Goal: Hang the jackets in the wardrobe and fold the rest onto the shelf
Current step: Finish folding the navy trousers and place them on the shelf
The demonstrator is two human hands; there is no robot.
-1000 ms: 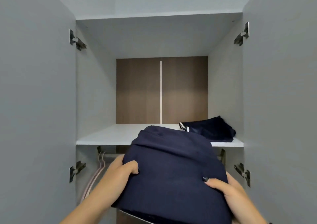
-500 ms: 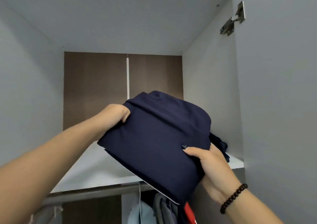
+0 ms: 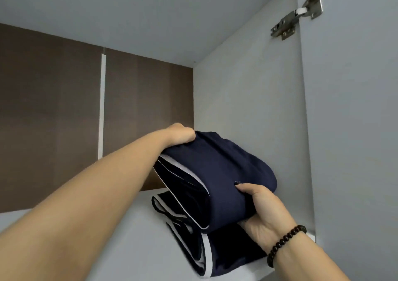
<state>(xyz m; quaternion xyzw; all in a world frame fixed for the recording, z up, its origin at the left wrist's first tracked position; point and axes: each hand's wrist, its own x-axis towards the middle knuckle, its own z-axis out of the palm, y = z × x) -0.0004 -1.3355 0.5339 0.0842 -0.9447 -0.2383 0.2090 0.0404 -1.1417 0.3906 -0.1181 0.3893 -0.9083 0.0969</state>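
The folded garment [image 3: 224, 173] is navy with white trim, the shelf [image 3: 133, 237] light grey, the back panel [image 3: 53, 119] brown.

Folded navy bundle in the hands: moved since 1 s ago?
Yes. The folded navy bundle went up and in, from below the shelf edge to above it.

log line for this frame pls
step: stacking | both hands: left, right grip folded navy garment | over: folded garment on shelf
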